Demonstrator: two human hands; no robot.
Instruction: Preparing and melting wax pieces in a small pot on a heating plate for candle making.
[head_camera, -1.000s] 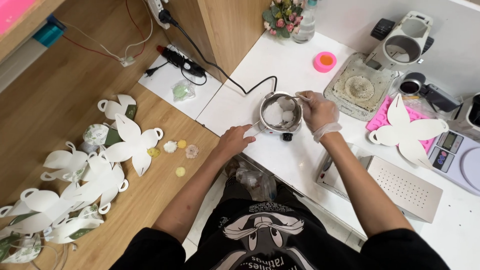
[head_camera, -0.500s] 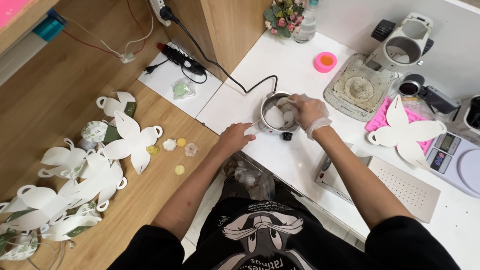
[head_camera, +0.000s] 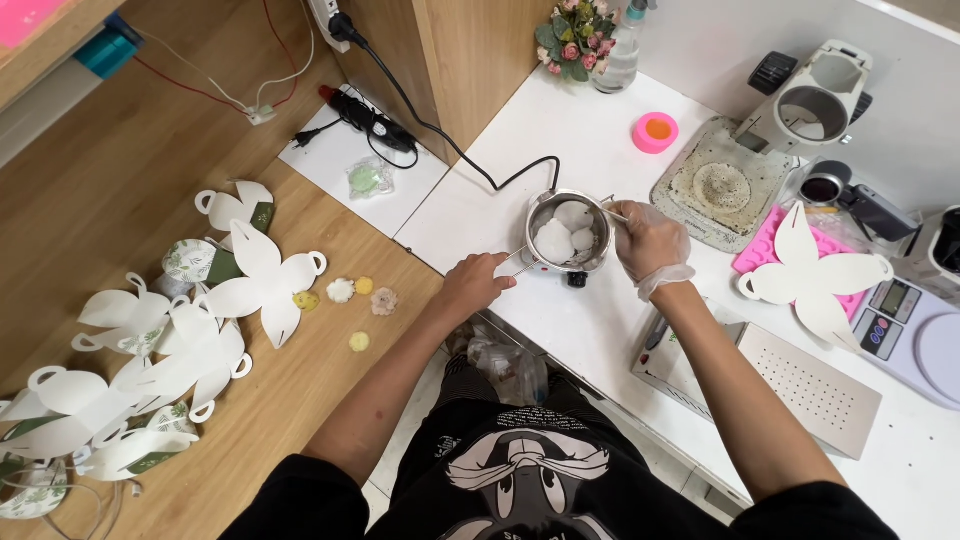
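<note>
A small metal pot holding white lumps sits on a little heater on the white table, with a black cord running from it. My left hand is bare and pinches the pot's thin handle at the table's front edge. My right hand wears a clear glove and is closed on a thin metal stick that pokes over the pot's right rim.
On the table stand a pink round tin, a grimy tray, a pink mould with a white flower cutout, a scale and a perforated white box. Many white paper cutouts lie on the wooden floor.
My right hand has drawn back from above the pot to its right rim, uncovering the white lumps. My left hand has shifted from the table edge onto the pot handle.
</note>
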